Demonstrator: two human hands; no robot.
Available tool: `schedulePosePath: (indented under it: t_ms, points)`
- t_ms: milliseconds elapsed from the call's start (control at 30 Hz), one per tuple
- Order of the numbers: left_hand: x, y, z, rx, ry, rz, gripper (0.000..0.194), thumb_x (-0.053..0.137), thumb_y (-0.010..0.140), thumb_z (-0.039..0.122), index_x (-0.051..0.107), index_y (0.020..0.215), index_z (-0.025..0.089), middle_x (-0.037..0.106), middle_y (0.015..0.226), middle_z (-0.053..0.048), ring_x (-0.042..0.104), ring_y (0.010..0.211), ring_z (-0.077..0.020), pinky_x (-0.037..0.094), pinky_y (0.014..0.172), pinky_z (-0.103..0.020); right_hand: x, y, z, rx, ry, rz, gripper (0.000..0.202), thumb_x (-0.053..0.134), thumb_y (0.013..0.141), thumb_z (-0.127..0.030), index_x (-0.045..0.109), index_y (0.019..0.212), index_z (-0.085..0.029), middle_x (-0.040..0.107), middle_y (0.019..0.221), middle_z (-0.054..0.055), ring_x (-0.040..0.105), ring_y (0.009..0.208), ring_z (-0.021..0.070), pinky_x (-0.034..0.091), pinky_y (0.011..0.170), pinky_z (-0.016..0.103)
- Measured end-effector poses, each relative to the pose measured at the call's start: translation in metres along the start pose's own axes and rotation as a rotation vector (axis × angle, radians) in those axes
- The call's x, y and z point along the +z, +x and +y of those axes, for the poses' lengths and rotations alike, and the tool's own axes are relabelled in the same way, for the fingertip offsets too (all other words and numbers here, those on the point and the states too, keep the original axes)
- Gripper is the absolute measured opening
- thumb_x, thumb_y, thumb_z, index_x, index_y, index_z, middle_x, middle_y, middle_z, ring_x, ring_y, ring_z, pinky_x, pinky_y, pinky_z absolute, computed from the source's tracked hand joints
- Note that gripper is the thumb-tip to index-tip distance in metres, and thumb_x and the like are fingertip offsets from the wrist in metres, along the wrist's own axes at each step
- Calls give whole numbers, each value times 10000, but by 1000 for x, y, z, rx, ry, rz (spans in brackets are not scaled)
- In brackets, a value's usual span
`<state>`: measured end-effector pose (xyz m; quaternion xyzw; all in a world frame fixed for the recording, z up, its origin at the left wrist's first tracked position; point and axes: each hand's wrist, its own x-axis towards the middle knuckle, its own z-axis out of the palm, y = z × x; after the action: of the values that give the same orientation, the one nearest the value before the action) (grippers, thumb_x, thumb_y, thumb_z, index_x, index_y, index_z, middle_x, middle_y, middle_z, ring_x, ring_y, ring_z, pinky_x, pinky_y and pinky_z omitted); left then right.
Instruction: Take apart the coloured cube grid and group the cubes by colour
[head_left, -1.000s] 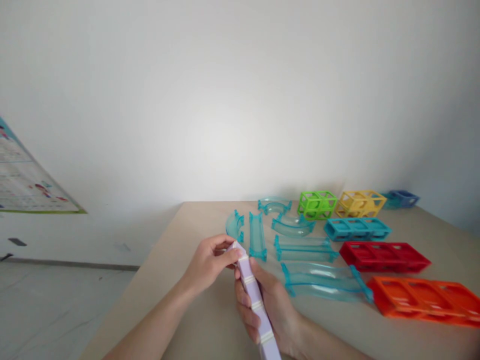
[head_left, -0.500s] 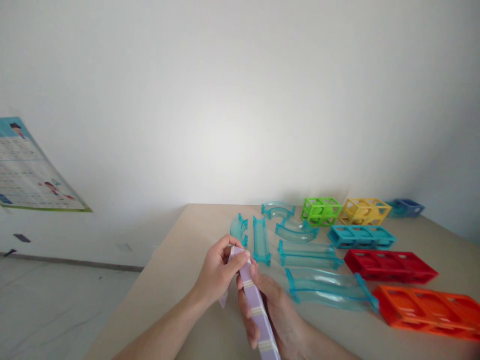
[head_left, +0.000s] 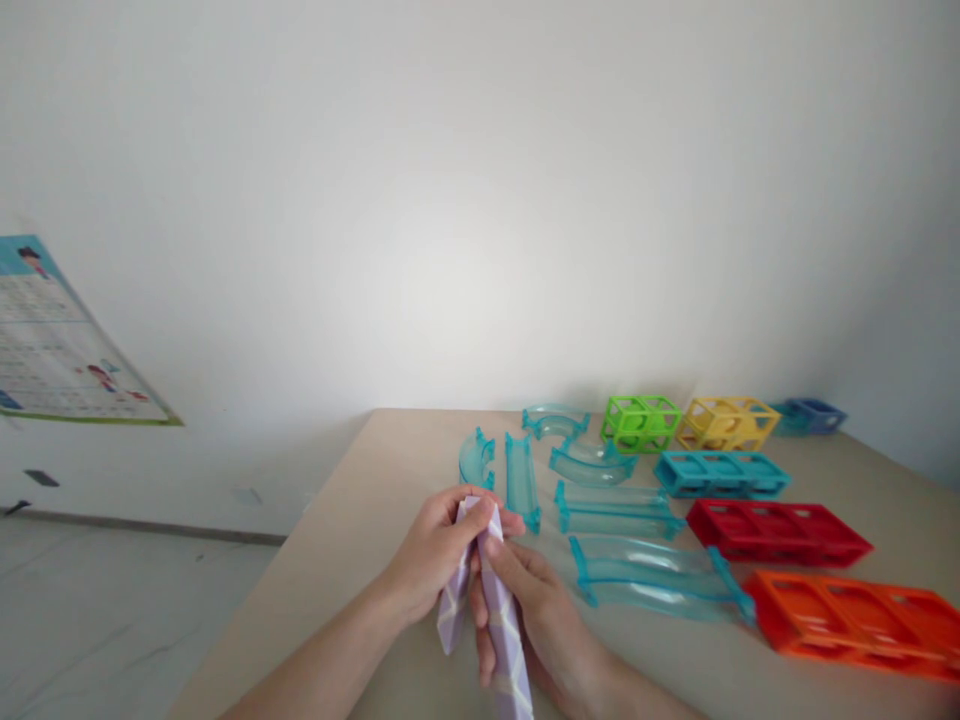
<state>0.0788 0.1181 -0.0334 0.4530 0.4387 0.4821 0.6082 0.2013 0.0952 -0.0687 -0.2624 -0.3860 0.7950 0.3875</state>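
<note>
A lilac strip with pale crossing lines (head_left: 504, 630) is held up between both hands above the table. It bends over at the top, and a shorter length hangs down on the left. My left hand (head_left: 439, 550) pinches the bend, thumb on top and fingers behind. Just below, my right hand (head_left: 534, 590) grips the longer length, its thumb pressed on the front and its fingers curled around the side. The strip's lower end runs out of the picture. What it is made of, I cannot tell.
On the table (head_left: 375, 470) lie clear blue track pieces (head_left: 621, 512), straight and curved. Open-frame blocks line the right: green (head_left: 641, 424), yellow (head_left: 727, 424), teal (head_left: 721, 474), red (head_left: 776, 532), orange (head_left: 855, 622) and dark blue (head_left: 821, 415). A wall rises behind; a poster (head_left: 67, 340) hangs left.
The long length of the strip has turned and swung left, its lines now slanting. More of the short length shows on the left. My right hand has shifted slightly left.
</note>
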Motion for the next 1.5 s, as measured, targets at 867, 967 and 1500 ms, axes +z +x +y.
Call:
schedulePosePath:
  t_ms: [867, 967, 1500]
  points:
    - [-19, 4, 0, 399, 372, 207, 458, 474, 893, 493, 352, 572, 189, 294, 552, 54, 275, 517, -91, 225, 480, -225, 4, -10, 6, -99, -291, 72, 506, 618, 774, -632, 534, 638, -151, 465, 473, -43, 405, 321, 71, 314, 315, 187]
    - [-16, 5, -4, 317, 285, 208, 482, 495, 863, 531, 338, 557, 193, 294, 527, 58, 252, 497, -88, 215, 465, -224, 7, -12, 2, -155, -379, 84, 517, 609, 781, -639, 551, 656, -141, 463, 520, -33, 376, 410, 62, 278, 378, 189]
    - [-19, 6, -5, 338, 191, 171, 450, 579, 819, 513, 422, 565, 175, 368, 510, 51, 329, 478, -83, 251, 465, -216, 2, -14, 10, -119, -555, -57, 568, 544, 774, -701, 498, 591, -165, 470, 485, -21, 390, 433, 76, 238, 411, 211]
